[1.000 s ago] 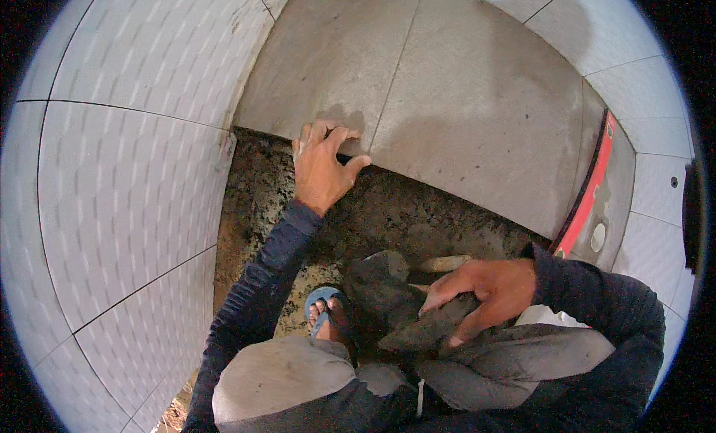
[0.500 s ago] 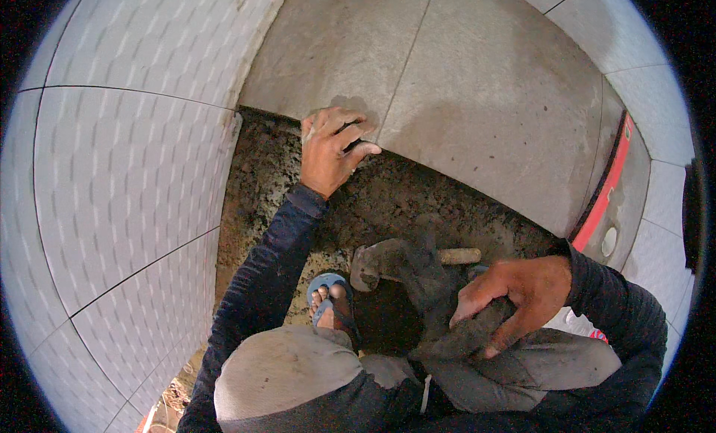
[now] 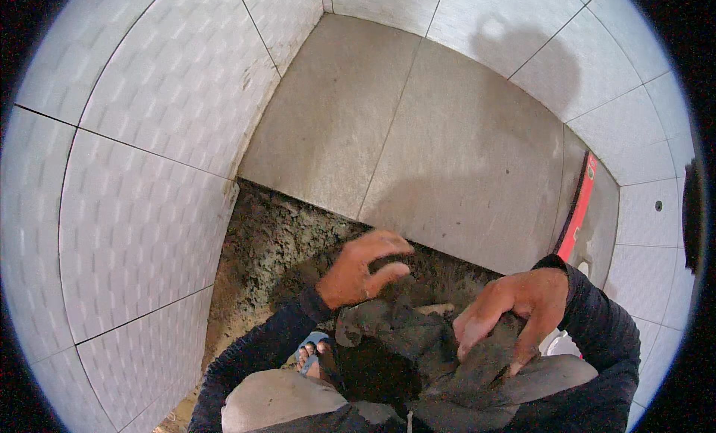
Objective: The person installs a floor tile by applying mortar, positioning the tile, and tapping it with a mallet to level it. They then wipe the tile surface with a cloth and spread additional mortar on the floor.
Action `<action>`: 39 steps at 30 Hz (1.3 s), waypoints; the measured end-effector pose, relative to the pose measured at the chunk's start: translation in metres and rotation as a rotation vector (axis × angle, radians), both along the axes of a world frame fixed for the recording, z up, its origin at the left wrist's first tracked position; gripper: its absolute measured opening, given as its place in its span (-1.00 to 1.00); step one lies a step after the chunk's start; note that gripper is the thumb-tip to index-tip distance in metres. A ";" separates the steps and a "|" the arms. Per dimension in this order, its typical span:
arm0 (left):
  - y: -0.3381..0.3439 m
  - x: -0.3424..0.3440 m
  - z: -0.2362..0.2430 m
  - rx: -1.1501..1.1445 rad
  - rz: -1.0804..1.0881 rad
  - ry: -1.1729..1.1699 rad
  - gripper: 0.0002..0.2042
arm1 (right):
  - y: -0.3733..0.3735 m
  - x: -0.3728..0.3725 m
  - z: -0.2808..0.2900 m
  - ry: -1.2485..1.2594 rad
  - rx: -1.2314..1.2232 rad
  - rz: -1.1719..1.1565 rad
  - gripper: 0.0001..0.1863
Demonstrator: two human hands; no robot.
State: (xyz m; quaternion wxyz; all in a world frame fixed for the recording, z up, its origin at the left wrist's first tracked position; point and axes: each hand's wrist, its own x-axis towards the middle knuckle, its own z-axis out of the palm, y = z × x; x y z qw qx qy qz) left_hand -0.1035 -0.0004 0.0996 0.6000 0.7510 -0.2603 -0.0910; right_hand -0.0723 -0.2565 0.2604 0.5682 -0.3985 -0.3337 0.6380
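Note:
My right hand (image 3: 511, 306) grips a dark grey, dirty cloth (image 3: 477, 351) over my right knee. The cloth droops leftward between my legs. My left hand (image 3: 365, 269) is curved, thumb and fingers apart, with nothing visible in it. It hovers above the cloth's upper left end, close to the front edge of the grey floor tiles (image 3: 328, 120). Partly covered by the cloth is a hammer; its wooden handle (image 3: 436, 309) shows, while the head at the left is hard to make out.
Rough, dark mortar bed (image 3: 257, 243) lies before the tiles. A red spirit level (image 3: 578, 209) rests along the right side. White patterned wall tiles (image 3: 149, 224) rise at the left. My foot in a blue flip-flop (image 3: 312, 351) is below, and part of a white container (image 3: 561, 345) shows beside my right knee.
My left hand has left the tile edge and come back toward the cloth. My right hand still grips the cloth. The view has tilted up, showing more of the far wall.

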 end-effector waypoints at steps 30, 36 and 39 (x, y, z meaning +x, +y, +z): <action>0.119 -0.134 0.234 -0.450 0.427 1.309 -0.41 | 0.040 -0.161 -0.178 -1.355 -0.912 -0.261 -0.65; 0.103 -0.245 0.341 -0.566 0.813 1.527 -0.45 | 0.035 -0.152 -0.164 -1.321 -1.094 -0.002 -0.56; 0.086 -0.265 0.351 -0.538 0.637 1.366 -0.57 | 0.040 -0.154 -0.132 -0.975 -1.145 -0.039 -0.50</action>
